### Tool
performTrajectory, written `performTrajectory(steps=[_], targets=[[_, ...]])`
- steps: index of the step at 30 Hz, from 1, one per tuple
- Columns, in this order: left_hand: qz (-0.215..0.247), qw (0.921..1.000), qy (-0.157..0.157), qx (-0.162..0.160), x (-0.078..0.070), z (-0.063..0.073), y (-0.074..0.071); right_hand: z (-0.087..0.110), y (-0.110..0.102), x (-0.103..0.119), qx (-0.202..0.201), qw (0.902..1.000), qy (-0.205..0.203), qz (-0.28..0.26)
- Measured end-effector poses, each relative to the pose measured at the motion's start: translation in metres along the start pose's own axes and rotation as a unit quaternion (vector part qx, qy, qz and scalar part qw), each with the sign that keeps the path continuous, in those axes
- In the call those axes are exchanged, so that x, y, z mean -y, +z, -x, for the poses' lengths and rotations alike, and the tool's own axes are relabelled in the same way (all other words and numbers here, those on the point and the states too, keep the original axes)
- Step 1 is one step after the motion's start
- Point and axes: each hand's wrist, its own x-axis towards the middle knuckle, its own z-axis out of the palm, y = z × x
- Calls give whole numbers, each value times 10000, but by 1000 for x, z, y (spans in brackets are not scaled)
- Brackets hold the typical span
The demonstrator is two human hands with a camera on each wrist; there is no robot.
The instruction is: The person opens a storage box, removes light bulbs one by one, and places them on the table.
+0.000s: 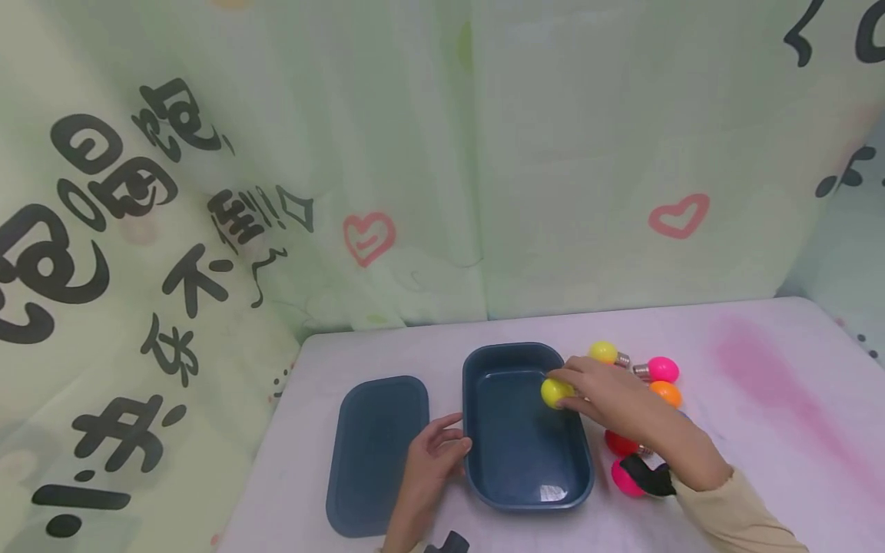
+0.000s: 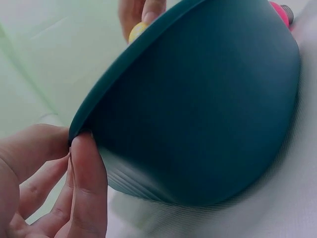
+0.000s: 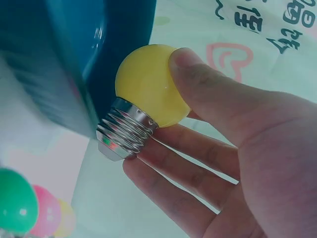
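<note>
A deep blue rectangular container [image 1: 518, 445] with rounded corners stands on the table, its inside bare in the head view. At its left side my left hand [image 1: 432, 461] pinches the rim between thumb and fingers, as the left wrist view shows close up. My right hand [image 1: 611, 388] holds a yellow light bulb [image 3: 146, 82] over the container's right rim. The thumb presses on the globe, while the fingers lie behind the globe and along the silver screw base [image 3: 126, 130]. In the head view, only the yellow globe shows past the fingers.
Right of the container lie several bulbs: a yellow one [image 1: 603, 352], a pink one [image 1: 664, 369], an orange one [image 1: 666, 394], a red one [image 1: 620, 444] and others. A flat blue lid [image 1: 376, 453] lies to the left. Behind the table hangs a printed curtain [image 1: 567, 153].
</note>
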Motion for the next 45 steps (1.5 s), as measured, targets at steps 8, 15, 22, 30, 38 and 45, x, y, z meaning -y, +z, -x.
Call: performTrajectory(steps=[8,15,22,30,38,45], targets=[[19,10000,10,5,-1,2,-1,19,-5,-9,-27,9998,66,187],[60,10000,48,16,-1,3,-1,32,-9,-15,-6,9996,229,171],[7,10000,38,-26,-3,4,-1,46,-12,-22,199,9976,665,87],[50,10000,53,-9,-5,4,0,63,-9,-33,155,9969,748,185],[30,10000,60,-37,-4,3,0,72,-8,-43,319,9946,916,362],[-25,10000,79,-49,-3,2,1,80,-10,-48,528,9916,1105,416]])
